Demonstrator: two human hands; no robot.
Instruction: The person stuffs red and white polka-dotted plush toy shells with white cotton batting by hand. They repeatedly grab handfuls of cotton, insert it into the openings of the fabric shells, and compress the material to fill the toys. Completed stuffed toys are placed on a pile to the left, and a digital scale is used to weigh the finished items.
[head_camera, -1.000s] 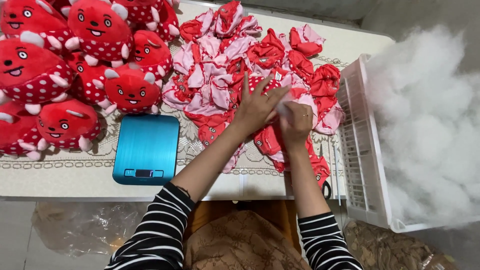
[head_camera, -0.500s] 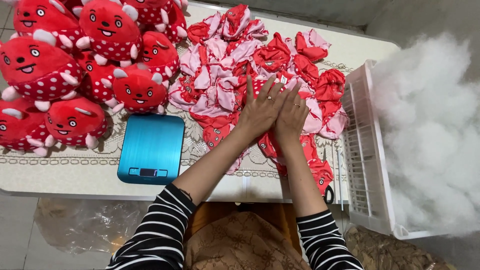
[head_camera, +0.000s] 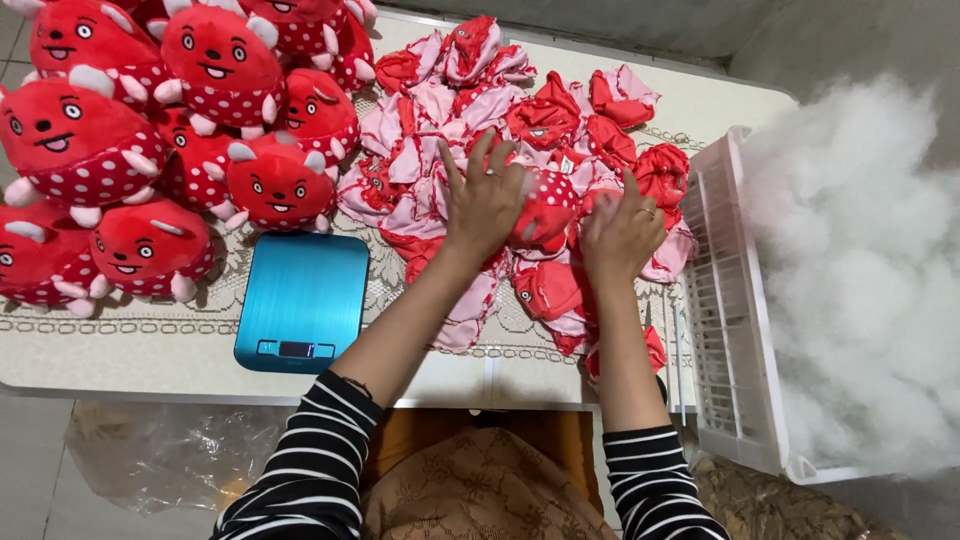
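both hands on one piece: left hand (head_camera: 487, 203) has its grip spread wide, fingers splayed over the left side of a red polka-dot toy skin (head_camera: 548, 208), palm pressing it rather than pinching. right hand (head_camera: 622, 232) sits at the skin's right edge, fingers half curled, ring on one finger; cannot tell if that grip actually closes on fabric or only rests on it. the skin lies between the two hands, on top of the pile of unstuffed red and pink skins (head_camera: 470, 120) that covers the middle of the worktop (head_camera: 120, 350), near the pile's centre-right. left of the pile, a heap of stuffed red plush toys (head_camera: 150, 150) with white spots and cartoon faces, touching each other, filling the upper left corner. just below them, a flat teal kitchen scale (head_camera: 303, 300) sits near the worktop's front edge, well clear of both hands. right of the pile, a white plastic crate (head_camera: 725, 330) butts against the worktop's end, and loose white stuffing fibre (head_camera: 860, 270) piles up beyond and over it. both sleeves are black-and-white striped (head_camera: 310, 460). clear plastic bag (head_camera: 150, 455) lies on the floor below the worktop, left of the person.
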